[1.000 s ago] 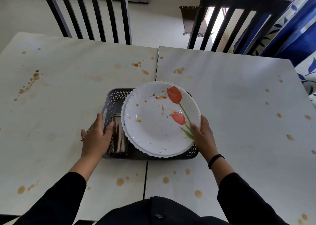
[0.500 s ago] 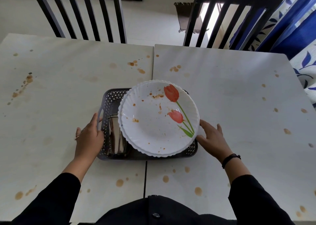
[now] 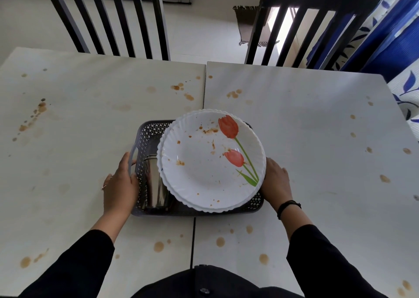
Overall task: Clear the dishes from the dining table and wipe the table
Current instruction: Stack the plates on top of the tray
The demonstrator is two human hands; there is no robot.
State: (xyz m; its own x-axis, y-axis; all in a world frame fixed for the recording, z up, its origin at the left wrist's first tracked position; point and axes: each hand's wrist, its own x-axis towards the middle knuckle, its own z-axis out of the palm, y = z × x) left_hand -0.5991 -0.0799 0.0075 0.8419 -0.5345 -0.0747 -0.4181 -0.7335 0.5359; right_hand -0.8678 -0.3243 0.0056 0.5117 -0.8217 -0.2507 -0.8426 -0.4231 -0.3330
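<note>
At table [image 3: 294,127] centre, stacked plates [image 3: 210,161] and steel cup [image 3: 156,184] sit in basket [image 3: 149,134]; left hand [image 3: 120,184] grips handle, right hand [image 3: 275,182] at opposite side, fingertips hidden, grip unclear. Brown stains [image 3: 158,246] dot tabletop; wiping not yet begun.

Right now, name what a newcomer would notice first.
A food-smeared white tulip plate tops a dark basket in the middle of the pale table, with a steel cup inside beside it. Brown stains dot the surface. The left hand grips the basket's handle, and the right hand is at its right side.
</note>
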